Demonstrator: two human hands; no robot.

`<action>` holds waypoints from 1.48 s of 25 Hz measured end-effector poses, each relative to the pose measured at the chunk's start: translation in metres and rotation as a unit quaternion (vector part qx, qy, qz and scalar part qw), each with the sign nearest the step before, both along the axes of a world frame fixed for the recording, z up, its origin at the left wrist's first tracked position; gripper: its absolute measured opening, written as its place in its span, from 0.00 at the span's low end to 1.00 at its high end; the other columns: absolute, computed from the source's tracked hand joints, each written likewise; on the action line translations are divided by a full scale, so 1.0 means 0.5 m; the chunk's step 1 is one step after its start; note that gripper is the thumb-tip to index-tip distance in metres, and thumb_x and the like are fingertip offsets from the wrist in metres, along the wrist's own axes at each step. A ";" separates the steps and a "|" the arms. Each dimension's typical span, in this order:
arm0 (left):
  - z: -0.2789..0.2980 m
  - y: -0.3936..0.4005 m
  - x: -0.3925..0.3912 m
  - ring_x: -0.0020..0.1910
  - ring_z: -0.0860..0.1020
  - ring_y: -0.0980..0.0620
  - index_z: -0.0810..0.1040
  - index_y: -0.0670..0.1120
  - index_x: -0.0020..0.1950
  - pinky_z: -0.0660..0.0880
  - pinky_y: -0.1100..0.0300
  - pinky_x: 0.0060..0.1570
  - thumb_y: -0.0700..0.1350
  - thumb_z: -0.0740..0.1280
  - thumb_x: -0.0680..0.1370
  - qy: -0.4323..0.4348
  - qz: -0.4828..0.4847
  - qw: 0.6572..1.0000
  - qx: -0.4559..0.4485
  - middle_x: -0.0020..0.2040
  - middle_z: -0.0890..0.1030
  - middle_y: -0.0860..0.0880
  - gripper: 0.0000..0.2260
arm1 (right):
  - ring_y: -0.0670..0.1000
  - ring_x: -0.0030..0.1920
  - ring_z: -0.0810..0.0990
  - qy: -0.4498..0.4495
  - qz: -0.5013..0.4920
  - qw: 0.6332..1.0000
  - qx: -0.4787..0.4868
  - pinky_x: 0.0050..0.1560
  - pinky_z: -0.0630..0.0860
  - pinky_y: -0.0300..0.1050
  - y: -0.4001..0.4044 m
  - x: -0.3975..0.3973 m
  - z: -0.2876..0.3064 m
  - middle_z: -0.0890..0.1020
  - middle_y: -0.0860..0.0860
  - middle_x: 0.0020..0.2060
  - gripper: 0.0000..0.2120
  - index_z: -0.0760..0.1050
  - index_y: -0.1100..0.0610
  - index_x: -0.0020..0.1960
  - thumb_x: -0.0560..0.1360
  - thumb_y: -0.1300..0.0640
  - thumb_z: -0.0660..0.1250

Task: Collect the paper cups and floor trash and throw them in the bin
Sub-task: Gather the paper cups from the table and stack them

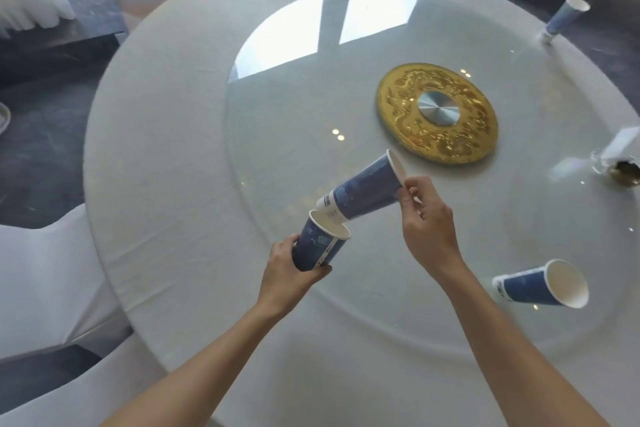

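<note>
Over the round desk (156, 149), left hand (291, 274) grips an upright cup (320, 246); right hand (426, 218) pinches a tilted cup (363, 191) by its rim, likely to nest them.

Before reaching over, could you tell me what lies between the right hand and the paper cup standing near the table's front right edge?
In the head view, nothing: only bare glass top separates the right hand from that cup.

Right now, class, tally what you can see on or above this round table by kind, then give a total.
Blue paper cups: 4 (left hand holds one, right hand holds one, one on its side, one far right)
Gold discs: 1
Total: 5
</note>
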State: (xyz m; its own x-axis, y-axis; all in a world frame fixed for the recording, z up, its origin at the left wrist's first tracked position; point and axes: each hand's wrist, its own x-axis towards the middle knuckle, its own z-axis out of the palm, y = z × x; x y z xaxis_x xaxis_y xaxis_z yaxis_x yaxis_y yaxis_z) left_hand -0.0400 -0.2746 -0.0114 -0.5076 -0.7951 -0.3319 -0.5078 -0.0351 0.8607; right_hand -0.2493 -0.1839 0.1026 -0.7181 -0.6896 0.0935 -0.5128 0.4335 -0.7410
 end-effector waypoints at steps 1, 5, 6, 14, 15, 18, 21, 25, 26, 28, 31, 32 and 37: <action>0.000 0.011 -0.011 0.50 0.79 0.61 0.77 0.52 0.65 0.75 0.66 0.44 0.54 0.82 0.65 0.001 -0.009 1.000 -0.001 0.55 0.77 0.53 0.30 | 0.54 0.44 0.79 -0.003 0.000 1.000 0.010 0.41 0.75 0.49 0.031 0.001 -0.001 0.82 0.52 0.46 0.03 0.73 0.57 0.55 0.85 0.58 0.62; 0.007 0.061 -0.043 0.51 0.80 0.59 0.77 0.54 0.66 0.79 0.60 0.48 0.55 0.81 0.65 0.010 -0.071 0.997 -0.009 0.55 0.78 0.54 0.31 | 0.54 0.46 0.81 -0.034 0.001 0.999 0.032 0.44 0.76 0.53 0.134 0.000 -0.019 0.81 0.48 0.41 0.04 0.74 0.52 0.50 0.84 0.57 0.64; 0.008 0.072 -0.048 0.52 0.80 0.58 0.77 0.54 0.67 0.80 0.58 0.49 0.55 0.81 0.65 0.015 -0.088 0.996 -0.008 0.56 0.78 0.54 0.32 | 0.54 0.47 0.81 -0.045 0.007 0.998 0.036 0.44 0.76 0.52 0.152 0.002 -0.027 0.81 0.47 0.41 0.04 0.75 0.51 0.49 0.83 0.57 0.65; 0.034 0.204 -0.116 0.54 0.80 0.61 0.76 0.57 0.68 0.80 0.61 0.51 0.53 0.80 0.66 0.050 -0.243 0.969 -0.004 0.56 0.78 0.58 0.32 | 0.45 0.65 0.76 -0.139 -0.017 0.988 0.070 0.64 0.74 0.45 0.318 0.041 -0.053 0.77 0.45 0.61 0.07 0.81 0.56 0.46 0.81 0.56 0.68; 0.034 0.219 -0.126 0.53 0.80 0.61 0.76 0.57 0.68 0.80 0.61 0.51 0.53 0.80 0.66 0.050 -0.258 0.965 0.000 0.56 0.78 0.59 0.32 | 0.45 0.65 0.74 -0.136 -0.020 0.987 0.083 0.65 0.72 0.44 0.340 0.046 -0.054 0.76 0.46 0.64 0.08 0.81 0.56 0.47 0.82 0.56 0.66; 0.031 0.263 -0.157 0.53 0.80 0.60 0.75 0.56 0.68 0.81 0.58 0.51 0.53 0.79 0.66 0.046 -0.293 0.955 0.008 0.56 0.77 0.59 0.32 | 0.40 0.63 0.74 -0.147 -0.044 0.985 0.077 0.63 0.71 0.37 0.394 0.054 -0.060 0.74 0.49 0.68 0.09 0.81 0.56 0.52 0.84 0.55 0.63; 0.028 0.309 -0.187 0.54 0.80 0.58 0.73 0.56 0.68 0.79 0.64 0.46 0.53 0.80 0.66 0.029 -0.323 0.946 0.015 0.58 0.78 0.57 0.32 | 0.40 0.62 0.76 -0.187 -0.100 0.977 0.037 0.61 0.75 0.41 0.439 0.045 -0.066 0.75 0.47 0.63 0.05 0.79 0.46 0.56 0.80 0.50 0.68; 0.023 0.372 -0.224 0.52 0.82 0.58 0.72 0.58 0.65 0.75 0.68 0.42 0.52 0.82 0.65 0.023 -0.336 0.940 0.043 0.55 0.82 0.57 0.32 | 0.46 0.63 0.78 -0.237 -0.114 0.964 0.042 0.64 0.78 0.52 0.490 0.011 -0.076 0.75 0.46 0.62 0.26 0.73 0.42 0.64 0.69 0.39 0.73; 0.022 0.387 -0.236 0.51 0.82 0.59 0.72 0.58 0.64 0.75 0.68 0.41 0.52 0.82 0.64 0.021 -0.329 0.943 0.047 0.54 0.82 0.57 0.32 | 0.46 0.64 0.77 -0.249 -0.101 0.962 0.048 0.65 0.78 0.51 0.504 -0.005 -0.077 0.74 0.46 0.64 0.28 0.72 0.44 0.66 0.69 0.40 0.75; 0.021 0.415 -0.259 0.51 0.81 0.64 0.72 0.59 0.64 0.77 0.66 0.42 0.51 0.82 0.64 0.018 -0.318 0.947 0.050 0.54 0.82 0.58 0.31 | 0.43 0.64 0.77 -0.262 -0.099 0.959 0.030 0.66 0.77 0.49 0.529 -0.045 -0.077 0.75 0.47 0.65 0.28 0.73 0.46 0.68 0.71 0.45 0.78; 0.019 0.445 -0.287 0.52 0.81 0.63 0.72 0.62 0.65 0.83 0.56 0.47 0.51 0.80 0.64 0.014 -0.321 0.946 0.049 0.55 0.83 0.60 0.32 | 0.45 0.65 0.72 -0.074 -0.203 0.975 0.047 0.67 0.70 0.43 0.556 -0.137 -0.092 0.73 0.48 0.66 0.30 0.73 0.54 0.70 0.72 0.48 0.78; 0.019 0.455 -0.297 0.51 0.82 0.62 0.72 0.62 0.65 0.83 0.55 0.48 0.51 0.81 0.65 0.011 -0.322 0.946 0.048 0.54 0.83 0.59 0.32 | 0.51 0.69 0.70 0.002 -0.226 0.971 0.082 0.69 0.69 0.47 0.563 -0.177 -0.103 0.72 0.53 0.68 0.32 0.72 0.56 0.72 0.72 0.48 0.78; 0.027 0.504 -0.320 0.51 0.81 0.64 0.73 0.60 0.66 0.80 0.65 0.45 0.48 0.81 0.66 0.002 -0.296 0.954 0.037 0.54 0.83 0.60 0.32 | 0.66 0.78 0.59 0.060 -0.183 0.940 0.283 0.73 0.66 0.61 0.590 -0.322 -0.161 0.65 0.60 0.77 0.24 0.76 0.56 0.68 0.76 0.48 0.73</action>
